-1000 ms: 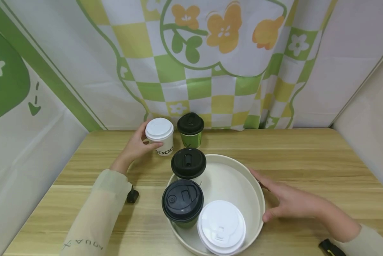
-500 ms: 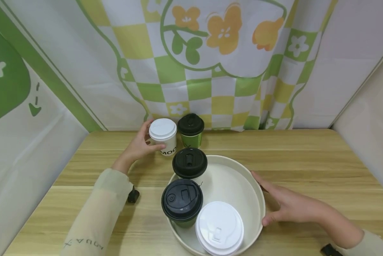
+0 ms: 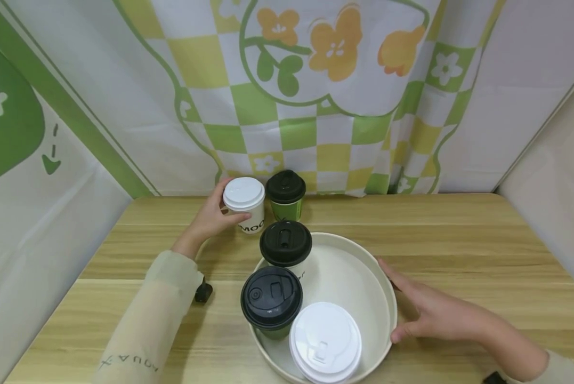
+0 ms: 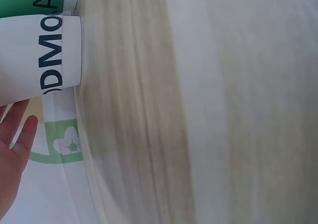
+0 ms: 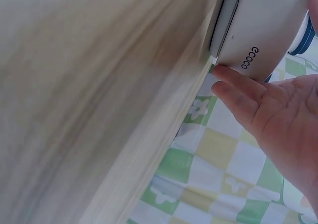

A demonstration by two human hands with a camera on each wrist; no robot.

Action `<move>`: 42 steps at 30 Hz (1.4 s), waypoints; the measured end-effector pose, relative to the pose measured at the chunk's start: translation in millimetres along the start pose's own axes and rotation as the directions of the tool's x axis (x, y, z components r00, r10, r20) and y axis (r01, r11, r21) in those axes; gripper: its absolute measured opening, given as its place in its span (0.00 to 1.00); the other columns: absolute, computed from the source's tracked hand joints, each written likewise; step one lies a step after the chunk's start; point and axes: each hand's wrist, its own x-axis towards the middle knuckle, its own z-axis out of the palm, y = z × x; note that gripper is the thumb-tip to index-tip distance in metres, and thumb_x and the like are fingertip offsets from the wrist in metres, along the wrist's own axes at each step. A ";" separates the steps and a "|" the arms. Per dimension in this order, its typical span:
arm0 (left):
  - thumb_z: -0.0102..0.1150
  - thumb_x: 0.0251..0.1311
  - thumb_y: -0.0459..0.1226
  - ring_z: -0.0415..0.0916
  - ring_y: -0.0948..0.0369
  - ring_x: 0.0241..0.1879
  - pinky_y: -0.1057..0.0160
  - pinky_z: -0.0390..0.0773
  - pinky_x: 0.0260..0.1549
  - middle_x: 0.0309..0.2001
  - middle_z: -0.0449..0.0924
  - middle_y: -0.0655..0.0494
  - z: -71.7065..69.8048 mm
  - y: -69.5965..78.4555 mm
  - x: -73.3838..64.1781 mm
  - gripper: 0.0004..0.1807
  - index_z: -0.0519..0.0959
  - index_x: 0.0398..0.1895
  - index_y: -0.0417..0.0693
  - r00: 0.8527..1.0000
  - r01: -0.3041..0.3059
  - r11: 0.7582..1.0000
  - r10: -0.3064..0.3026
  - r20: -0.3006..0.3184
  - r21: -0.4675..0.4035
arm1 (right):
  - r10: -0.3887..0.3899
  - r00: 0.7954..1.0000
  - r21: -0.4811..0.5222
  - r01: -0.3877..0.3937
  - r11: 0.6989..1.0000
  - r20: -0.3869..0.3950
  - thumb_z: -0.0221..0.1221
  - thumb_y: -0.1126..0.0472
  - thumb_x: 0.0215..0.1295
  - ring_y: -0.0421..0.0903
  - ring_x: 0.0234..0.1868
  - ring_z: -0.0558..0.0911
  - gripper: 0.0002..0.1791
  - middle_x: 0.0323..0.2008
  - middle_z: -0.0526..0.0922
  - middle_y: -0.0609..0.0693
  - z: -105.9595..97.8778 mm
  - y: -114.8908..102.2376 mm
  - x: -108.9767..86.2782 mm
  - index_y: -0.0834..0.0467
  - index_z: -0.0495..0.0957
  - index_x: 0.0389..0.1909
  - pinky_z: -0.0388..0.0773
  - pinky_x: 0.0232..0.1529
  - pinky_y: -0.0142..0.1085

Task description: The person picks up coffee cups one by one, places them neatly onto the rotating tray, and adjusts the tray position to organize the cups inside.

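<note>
At the back of the table, my left hand (image 3: 210,216) grips a white paper cup (image 3: 252,216) with a white lid, thumb across its front and fingers behind. A green paper cup (image 3: 287,209) with a black lid stands close on its right. In the left wrist view, fingers (image 4: 27,132) lie by the lettered white cup. My right hand (image 3: 435,306) touches the right rim of a round cream tray (image 3: 387,277), fingers spread. Along the tray's left and front stand two black-lidded cups (image 3: 285,242) and a white-lidded cup (image 3: 326,341).
Wood-grain table (image 3: 459,229) lies under everything. A checkered, flowered curtain (image 3: 298,130) hangs right behind the two back cups. Pale fabric walls (image 3: 565,144) close in both sides. In the right wrist view, the tray's side (image 5: 271,25) bears small lettering.
My left hand has slid the white cup a little to the right, closer to the green cup. The white-lidded cup on the tray appears slightly farther left. My right hand stays at the rim.
</note>
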 end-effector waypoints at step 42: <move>0.76 0.51 0.35 0.71 0.47 0.61 0.43 0.72 0.64 0.70 0.65 0.43 -18.6 21.7 -32.6 0.55 0.51 0.78 0.47 0.994 -0.108 0.992 0.109 -0.013 0.071 | -0.143 0.964 0.201 0.098 0.975 0.223 0.71 0.54 0.54 0.44 0.76 0.54 0.56 0.76 0.52 0.68 -52.1 51.6 58.3 0.62 0.48 0.78 0.57 0.65 0.73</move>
